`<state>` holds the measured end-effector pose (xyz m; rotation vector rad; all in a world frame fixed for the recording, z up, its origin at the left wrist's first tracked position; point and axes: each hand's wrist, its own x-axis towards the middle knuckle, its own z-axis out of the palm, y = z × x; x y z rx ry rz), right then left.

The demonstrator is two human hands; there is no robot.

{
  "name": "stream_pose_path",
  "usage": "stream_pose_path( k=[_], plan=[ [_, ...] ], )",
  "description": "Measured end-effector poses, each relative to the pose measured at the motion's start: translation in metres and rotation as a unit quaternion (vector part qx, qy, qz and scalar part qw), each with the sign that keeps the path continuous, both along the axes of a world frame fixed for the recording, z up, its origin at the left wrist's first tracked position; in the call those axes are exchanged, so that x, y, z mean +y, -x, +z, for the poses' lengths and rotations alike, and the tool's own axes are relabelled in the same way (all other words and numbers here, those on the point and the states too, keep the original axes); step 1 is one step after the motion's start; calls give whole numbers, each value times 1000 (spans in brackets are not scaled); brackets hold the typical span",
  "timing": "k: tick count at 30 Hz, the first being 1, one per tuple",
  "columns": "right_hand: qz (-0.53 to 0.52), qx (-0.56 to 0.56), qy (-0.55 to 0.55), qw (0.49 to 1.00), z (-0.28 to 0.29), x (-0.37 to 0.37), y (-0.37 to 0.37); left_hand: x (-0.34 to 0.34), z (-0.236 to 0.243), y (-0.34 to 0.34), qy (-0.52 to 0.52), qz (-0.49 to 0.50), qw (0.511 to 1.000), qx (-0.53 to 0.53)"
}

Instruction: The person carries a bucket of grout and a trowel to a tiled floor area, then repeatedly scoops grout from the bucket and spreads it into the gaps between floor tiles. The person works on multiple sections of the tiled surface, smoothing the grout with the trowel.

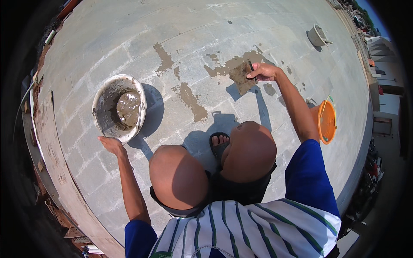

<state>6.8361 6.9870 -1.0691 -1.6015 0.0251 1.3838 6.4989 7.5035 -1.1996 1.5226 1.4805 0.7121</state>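
Observation:
My left hand (112, 145) grips the near rim of a pale bucket (141, 99) at the left. Its thumb side shows, while the other fingers are partly hidden by the bucket. Wet grey mortar (128, 107) lies in the bottom, and the inner wall is caked with it. My right hand (265, 72) is closed around the dark edge of a flat, roughly square scraper (241, 77) smeared with mortar. The scraper is held above the floor, throwing a shadow below it. Spread mortar (228, 67) lies just beyond it, and another strip (189, 102) lies between my hands.
An orange bucket (327, 122) with a handle stands beside my right forearm. Farther off at the right is a whitish bucket (318, 36) holding grey material. A wooden plank (64, 172) edges the grey block floor (180, 17) on the left. My knees are bent in front of me.

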Motion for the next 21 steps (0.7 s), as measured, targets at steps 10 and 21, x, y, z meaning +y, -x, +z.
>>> stream_pose_path(
  k=[10, 21],
  plan=[
    [82, -540, 261, 796, -99, -103, 77, 35, -14, 19, 47, 22, 999, 16],
    [41, -602, 250, 758, -134, -124, 105, 28, -4, 13, 22, 11, 990, 141]
  ],
)
